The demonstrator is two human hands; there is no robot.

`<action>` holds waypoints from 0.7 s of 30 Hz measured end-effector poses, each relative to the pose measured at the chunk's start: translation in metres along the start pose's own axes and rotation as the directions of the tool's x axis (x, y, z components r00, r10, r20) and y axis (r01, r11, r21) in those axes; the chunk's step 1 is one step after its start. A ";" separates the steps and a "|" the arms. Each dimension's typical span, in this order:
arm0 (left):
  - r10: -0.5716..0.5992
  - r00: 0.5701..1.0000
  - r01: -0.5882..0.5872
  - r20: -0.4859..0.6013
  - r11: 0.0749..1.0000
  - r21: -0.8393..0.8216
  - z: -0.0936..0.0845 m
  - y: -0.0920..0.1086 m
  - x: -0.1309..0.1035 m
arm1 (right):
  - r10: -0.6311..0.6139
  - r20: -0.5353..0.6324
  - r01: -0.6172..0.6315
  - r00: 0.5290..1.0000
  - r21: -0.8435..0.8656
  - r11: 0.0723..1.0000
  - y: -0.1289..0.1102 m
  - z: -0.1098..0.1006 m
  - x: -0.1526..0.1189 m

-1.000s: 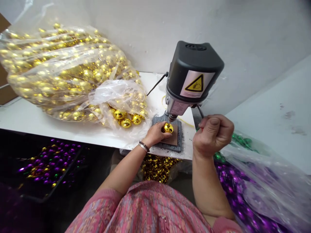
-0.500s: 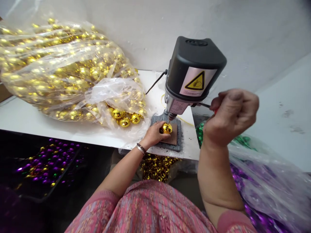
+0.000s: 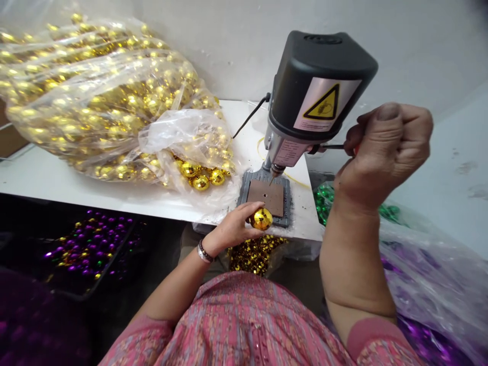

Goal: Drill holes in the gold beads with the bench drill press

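My left hand [image 3: 238, 226] pinches a shiny gold faceted ball [image 3: 263, 219] between thumb and fingers, over the front edge of the drill press base [image 3: 285, 222]. Behind the ball lies a brown board [image 3: 275, 198] with a small dark hole, fixed on that base. A thin bit points down above the board, apart from the ball. The drill press [image 3: 324, 86] has a black motor housing with a yellow warning triangle. My right hand [image 3: 389, 147] is closed around its feed lever [image 3: 333, 147] at the right; a bit of red shows at the grip.
A large clear bag [image 3: 95, 117] of gold balls covers the left of the white table [image 3: 76, 187]. More gold pieces [image 3: 253, 254] lie below the front edge. Purple and gold balls [image 3: 87, 244] fill a dark bin at lower left. Green balls [image 3: 325, 201] and purple bags [image 3: 430, 274] stand right.
My left hand has drawn the gold ball from under the bit toward me, baring the board and its hole. My right hand stays on the lever, and the whole view has shifted a little.
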State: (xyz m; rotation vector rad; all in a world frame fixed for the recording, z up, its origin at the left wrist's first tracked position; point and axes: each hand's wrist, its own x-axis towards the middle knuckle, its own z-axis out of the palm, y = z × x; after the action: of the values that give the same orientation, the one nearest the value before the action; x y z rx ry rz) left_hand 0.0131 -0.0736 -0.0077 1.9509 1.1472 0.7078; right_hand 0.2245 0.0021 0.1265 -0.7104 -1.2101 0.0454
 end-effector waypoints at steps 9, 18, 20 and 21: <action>-0.198 0.900 0.332 -0.389 0.889 0.316 -0.041 -0.019 0.012 | 0.034 0.010 -0.034 0.999 -0.030 0.999 -0.003 -0.002 -0.003; -0.302 0.807 0.577 -0.507 0.585 0.570 -0.074 -0.040 0.054 | 0.014 0.023 -0.013 1.000 -0.003 1.000 -0.008 -0.001 -0.005; -0.291 0.826 0.553 -0.482 0.582 0.596 -0.071 -0.041 0.056 | 0.002 0.012 -0.002 1.000 0.003 1.000 -0.008 -0.001 -0.006; -0.280 0.840 0.534 -0.466 0.582 0.613 -0.068 -0.040 0.056 | -0.004 0.010 0.004 1.000 -0.002 1.000 -0.008 -0.001 -0.006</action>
State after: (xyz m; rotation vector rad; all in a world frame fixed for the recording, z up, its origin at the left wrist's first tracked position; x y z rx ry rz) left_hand -0.0333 0.0109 0.0024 2.0642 2.2916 0.3145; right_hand 0.2199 -0.0074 0.1255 -0.7100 -1.2214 0.0446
